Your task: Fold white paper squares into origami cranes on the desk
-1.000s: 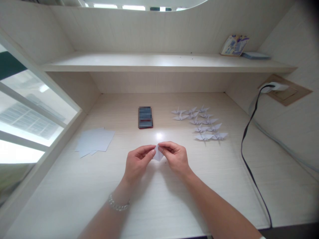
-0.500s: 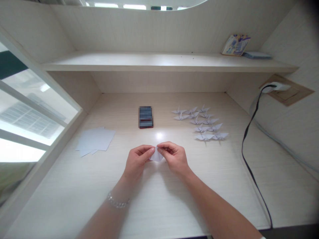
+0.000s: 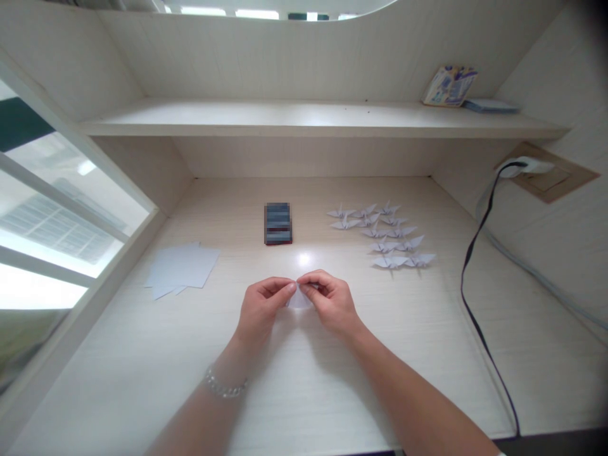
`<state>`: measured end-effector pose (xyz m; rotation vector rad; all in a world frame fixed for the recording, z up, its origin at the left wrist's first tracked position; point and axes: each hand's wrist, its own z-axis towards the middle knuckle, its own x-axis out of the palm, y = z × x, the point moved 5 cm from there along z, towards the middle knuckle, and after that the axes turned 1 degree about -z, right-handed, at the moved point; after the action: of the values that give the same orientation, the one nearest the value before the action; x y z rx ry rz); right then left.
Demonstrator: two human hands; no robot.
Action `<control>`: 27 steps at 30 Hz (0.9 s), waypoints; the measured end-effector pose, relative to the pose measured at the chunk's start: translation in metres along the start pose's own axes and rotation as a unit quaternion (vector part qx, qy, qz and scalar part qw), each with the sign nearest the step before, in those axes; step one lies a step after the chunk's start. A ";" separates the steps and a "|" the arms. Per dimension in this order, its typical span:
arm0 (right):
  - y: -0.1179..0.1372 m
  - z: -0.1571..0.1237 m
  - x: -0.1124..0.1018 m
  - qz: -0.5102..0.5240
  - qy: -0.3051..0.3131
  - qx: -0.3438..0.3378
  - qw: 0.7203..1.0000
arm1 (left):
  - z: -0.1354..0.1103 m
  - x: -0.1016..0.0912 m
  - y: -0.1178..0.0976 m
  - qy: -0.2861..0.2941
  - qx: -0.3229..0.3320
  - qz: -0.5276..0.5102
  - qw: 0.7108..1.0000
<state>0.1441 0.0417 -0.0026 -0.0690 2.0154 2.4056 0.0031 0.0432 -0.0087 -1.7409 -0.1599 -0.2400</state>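
Our left hand [image 3: 262, 306] and right hand [image 3: 333, 300] pinch a small folded paper [image 3: 299, 300] (mid-fold, we judge). The next move probably calls for steady, even pressure.

One camera sat on the person's head and looked forward and down at the counter [image 3: 142, 367]. It faced from the near edge to the far edge, and both far corners were in sight. A bit of the near edge showed at the bottom right. The left hand [image 3: 261, 307] and right hand [image 3: 333, 303] were nearer to it than the shelf [image 3: 294, 116] over the far edge.
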 end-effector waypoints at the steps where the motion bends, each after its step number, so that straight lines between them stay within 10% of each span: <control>1: 0.000 0.000 0.000 -0.005 0.002 0.002 1.000 | 0.000 0.000 -0.001 0.001 0.004 0.007 1.000; 27: -0.005 0.001 -0.001 0.026 -0.021 0.053 0.998 | -0.002 0.003 -0.005 0.004 0.053 0.062 0.997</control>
<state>0.1453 0.0439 -0.0070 0.0344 2.1485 2.3023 0.0050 0.0417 -0.0030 -1.6365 -0.0565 -0.1447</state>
